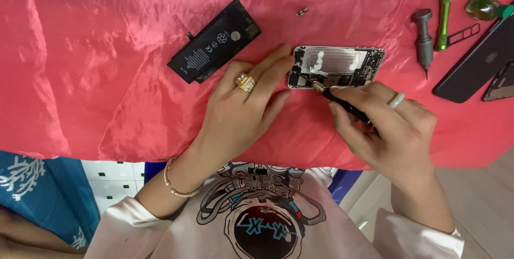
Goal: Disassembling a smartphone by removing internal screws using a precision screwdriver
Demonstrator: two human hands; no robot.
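Bright, even, soft light from above, colours saturated. Sheen and pale glare streaks across the creases of the red satin cloth (pixel 96 50), strongest at upper left. Short, soft shadows under the hands, left (pixel 243 103) and right (pixel 393 125), and beside the black battery (pixel 214 42). Mostly sharp focus at centre; slight softness on the fingertips and toward the lower edge. Mild wide-angle stretch at the corners.
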